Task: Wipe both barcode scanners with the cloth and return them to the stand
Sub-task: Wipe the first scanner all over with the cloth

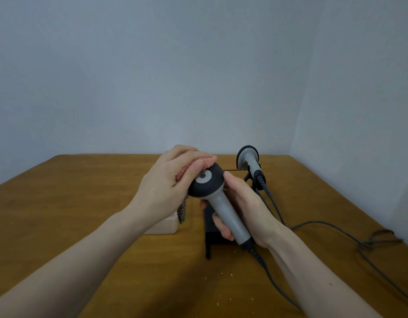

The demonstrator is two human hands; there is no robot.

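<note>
A grey barcode scanner (223, 210) with a black head is lifted above the table, its handle gripped by my right hand (246, 210). My left hand (166, 182) presses a pink cloth (204, 163) against the far side of the scanner's head; a checkered part of the cloth hangs below my palm. A second grey scanner (249, 160) rests on the black stand (250, 177) behind my right hand, head up. The stand is mostly hidden.
Wooden table (83, 203) against a pale wall. A black box (210, 235) lies under the held scanner. A translucent pinkish container (166, 226) sits below my left wrist. Grey cables (336, 228) trail across the right side of the table.
</note>
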